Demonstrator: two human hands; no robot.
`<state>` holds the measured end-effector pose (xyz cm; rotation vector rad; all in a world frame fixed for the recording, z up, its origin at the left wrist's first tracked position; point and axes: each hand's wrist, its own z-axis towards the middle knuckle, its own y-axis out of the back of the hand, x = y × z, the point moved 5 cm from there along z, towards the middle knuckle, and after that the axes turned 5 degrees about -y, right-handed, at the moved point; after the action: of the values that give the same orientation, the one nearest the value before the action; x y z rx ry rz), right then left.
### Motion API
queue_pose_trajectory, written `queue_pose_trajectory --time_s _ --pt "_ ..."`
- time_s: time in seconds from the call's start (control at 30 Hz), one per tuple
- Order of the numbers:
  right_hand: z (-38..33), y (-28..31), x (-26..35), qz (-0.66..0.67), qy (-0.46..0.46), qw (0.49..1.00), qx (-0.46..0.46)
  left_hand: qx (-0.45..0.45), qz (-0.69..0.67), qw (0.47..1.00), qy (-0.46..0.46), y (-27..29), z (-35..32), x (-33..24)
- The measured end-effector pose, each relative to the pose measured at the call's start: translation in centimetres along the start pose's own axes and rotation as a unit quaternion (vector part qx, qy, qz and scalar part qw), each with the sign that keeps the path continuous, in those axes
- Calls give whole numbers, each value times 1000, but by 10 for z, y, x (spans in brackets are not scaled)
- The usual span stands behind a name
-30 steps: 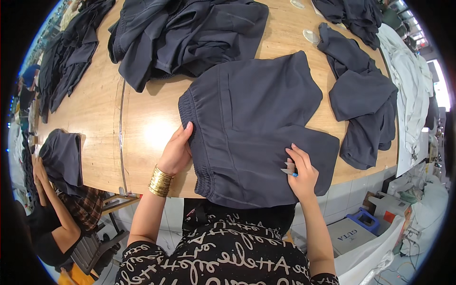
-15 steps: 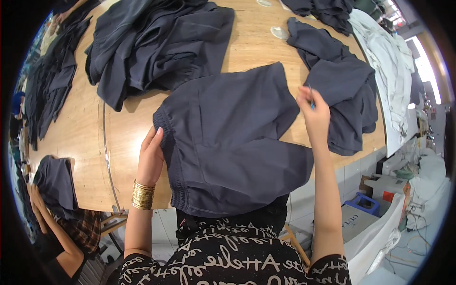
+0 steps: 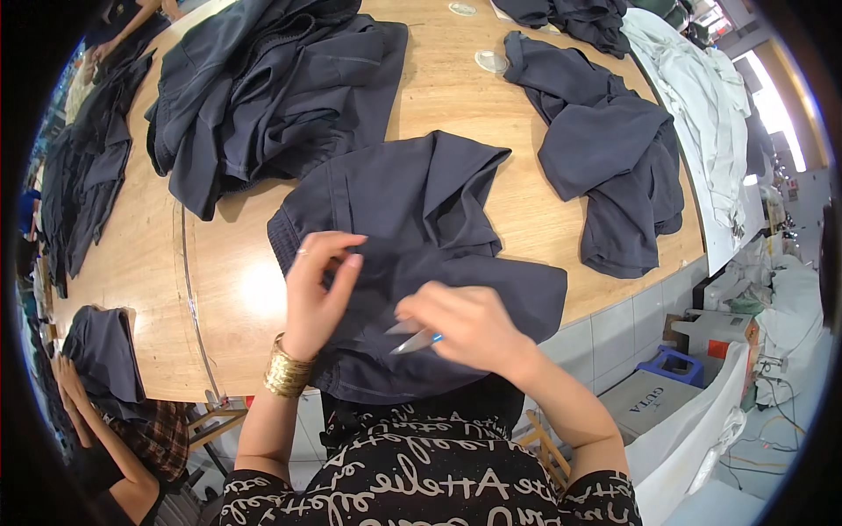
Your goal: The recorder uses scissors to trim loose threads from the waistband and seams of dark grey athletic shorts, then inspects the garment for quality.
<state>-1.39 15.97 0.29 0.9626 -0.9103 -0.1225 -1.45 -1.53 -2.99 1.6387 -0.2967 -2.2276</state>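
Observation:
Dark grey shorts [image 3: 386,210] with a gathered elastic waistband lie on the wooden table in front of me, waistband to the left. The upper leg is folded over at its hem. My left hand [image 3: 317,285] is over the waistband side, fingers bent and thumb apart, with nothing seen in it. Gold bangles circle that wrist. My right hand [image 3: 469,324], somewhat blurred, holds small thread snips [image 3: 412,342] over the middle of the shorts. Their blades are parted and point left, and a bit of blue shows by the fingers.
A large heap of dark garments [image 3: 263,96] lies at the far left, another dark garment [image 3: 614,158] at the right. White cloth [image 3: 693,96] hangs along the right edge. Another person's hands [image 3: 66,377] hold a dark garment [image 3: 101,351] at lower left. Boxes [image 3: 653,394] stand below right.
My right hand has come from beyond the leg hems to the middle of the shorts with the snips. My left hand has let go of the waistband and moved right. The upper leg has folded over.

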Motion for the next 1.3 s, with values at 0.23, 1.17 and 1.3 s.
queue_pose_trajectory --time_s 0.23,1.17,1.3 --pt "-22 38 -89 143 -356 891 -243 49 17 997 -64 -51 39 -23" --pt "13 13 -121 -73 -328 919 -205 315 -193 894 252 -92 15 14" --pt "8 27 -88 225 -306 884 -273 293 -496 705 413 -110 -6 -3"
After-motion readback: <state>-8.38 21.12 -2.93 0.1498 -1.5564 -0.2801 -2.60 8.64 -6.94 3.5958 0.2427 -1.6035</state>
